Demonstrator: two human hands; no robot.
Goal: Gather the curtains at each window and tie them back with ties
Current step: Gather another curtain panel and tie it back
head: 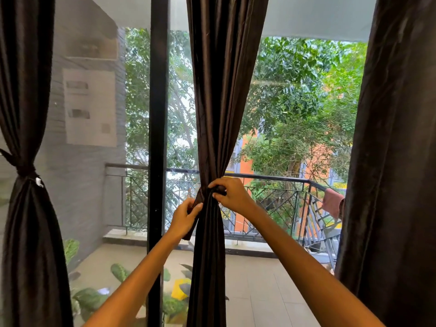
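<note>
Glazed balcony wall seen from inside, with three dark brown curtains hanging against it. The right curtain (391,161) is the broadest in view: it hangs loose and ungathered, and its outer edge runs off the right border. The left curtain (23,161) is cinched at mid-height by a dark tie (26,172), spreading above and below the waist; its outer edge is cut by the left border. The middle curtain (218,102), long axis vertical, hangs just right of the black window post (157,138) and narrows from a wide top to a tight waist, then falls as a slim column to the bottom of the frame. Clear panes of glass lie open on both sides of it, toward the post on the left and toward the right curtain on the right.

Beyond the glass: one balcony railing (271,179) running roughly level, a tiled floor, green trees, and a pink cloth (332,205) draped over the railing near the right curtain.

At the waist of the middle curtain sits its tie (199,204), a dark strip wrapped about the bunched fabric with one end hanging down and to the left. Two bare hands meet here. The right hand (232,193) has its fingers curled over the tie at the top of the waist. The left hand (185,217), slightly lower and just left of the curtain, pinches the tie's hanging end between thumb and fingers.
</note>
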